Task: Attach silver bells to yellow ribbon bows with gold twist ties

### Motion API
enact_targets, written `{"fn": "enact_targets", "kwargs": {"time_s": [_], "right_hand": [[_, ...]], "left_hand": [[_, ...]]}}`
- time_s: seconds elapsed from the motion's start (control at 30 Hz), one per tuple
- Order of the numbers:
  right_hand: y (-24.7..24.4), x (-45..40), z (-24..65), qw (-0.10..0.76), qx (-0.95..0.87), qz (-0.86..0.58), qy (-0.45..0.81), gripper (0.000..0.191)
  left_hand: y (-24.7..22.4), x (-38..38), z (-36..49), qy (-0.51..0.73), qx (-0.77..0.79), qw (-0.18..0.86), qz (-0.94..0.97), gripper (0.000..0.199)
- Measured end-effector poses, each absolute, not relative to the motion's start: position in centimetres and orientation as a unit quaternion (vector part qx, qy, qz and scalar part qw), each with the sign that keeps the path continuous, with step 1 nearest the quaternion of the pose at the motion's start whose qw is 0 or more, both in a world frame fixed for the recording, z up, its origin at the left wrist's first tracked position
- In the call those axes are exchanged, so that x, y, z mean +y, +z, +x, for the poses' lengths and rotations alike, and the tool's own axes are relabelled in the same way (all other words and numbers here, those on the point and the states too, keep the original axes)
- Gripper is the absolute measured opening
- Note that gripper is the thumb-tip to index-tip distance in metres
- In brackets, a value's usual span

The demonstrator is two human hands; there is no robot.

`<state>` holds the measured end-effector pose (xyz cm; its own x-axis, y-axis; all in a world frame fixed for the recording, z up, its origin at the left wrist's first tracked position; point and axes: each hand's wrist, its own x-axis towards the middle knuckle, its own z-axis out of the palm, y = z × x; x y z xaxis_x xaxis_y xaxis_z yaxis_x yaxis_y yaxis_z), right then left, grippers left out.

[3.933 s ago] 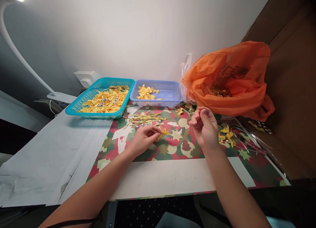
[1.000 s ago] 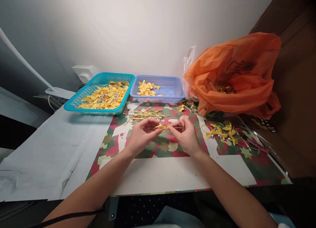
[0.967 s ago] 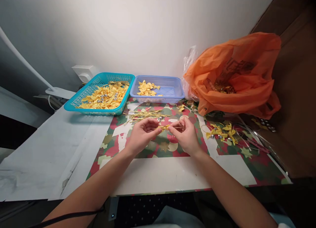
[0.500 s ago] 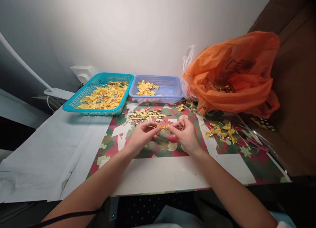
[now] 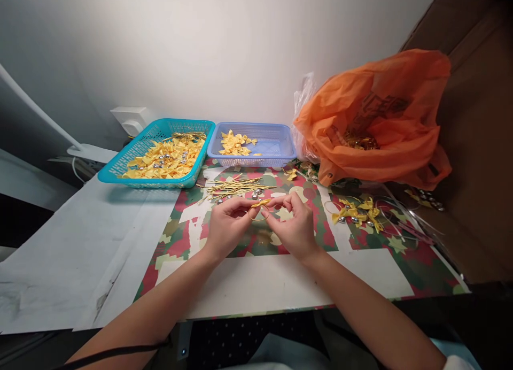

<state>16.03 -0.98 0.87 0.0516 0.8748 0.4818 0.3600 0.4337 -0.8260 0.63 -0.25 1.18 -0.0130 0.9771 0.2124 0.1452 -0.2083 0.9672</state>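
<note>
Between my fingertips, above the middle of the patterned table covering, is a small yellow ribbon bow (image 5: pixel 260 203) with a thin golden tie looping below it. My left hand (image 5: pixel 230 220) pinches the bow's left end. My right hand (image 5: pixel 294 220) pinches the right end, thumb close to the tie. Just beyond my hands lie a bunch of golden twist ties (image 5: pixel 236 186) and a few silver bells (image 5: pixel 257 194). To the right of my right hand rests a group of finished-looking yellow bows with bells (image 5: pixel 358 214) and thin ties.
A teal basket (image 5: pixel 106 174) of yellow bows, bells and golden ties stands back left. Beside it is a blue-purple basket (image 5: pixel 276 145) with some bows. An open orange plastic bag (image 5: pixel 377 164) sits back right, near a cardboard surface (image 5: pixel 476 199). A white power strip (image 5: pixel 92 152) lies far left.
The bow has turned edge-on in my fingers, and the golden tie now hangs in a loop beneath it. My hands have drawn slightly closer together. The view has shifted a little.
</note>
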Motion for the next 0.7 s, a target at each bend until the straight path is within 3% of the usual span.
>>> {"fn": "enact_targets", "kwargs": {"time_s": [0.3,0.7], "right_hand": [[0.48,-0.7,15.69,0.555,-0.623,-0.483,0.266,0.034],[0.64,-0.22,15.64,0.534,-0.629,-0.478,0.299,0.024]], "left_hand": [[1.35,-0.51,0.86,0.514,0.477,0.332,0.631,0.007],[0.9,-0.16,0.61,0.498,0.496,0.414,0.578,0.015]]}}
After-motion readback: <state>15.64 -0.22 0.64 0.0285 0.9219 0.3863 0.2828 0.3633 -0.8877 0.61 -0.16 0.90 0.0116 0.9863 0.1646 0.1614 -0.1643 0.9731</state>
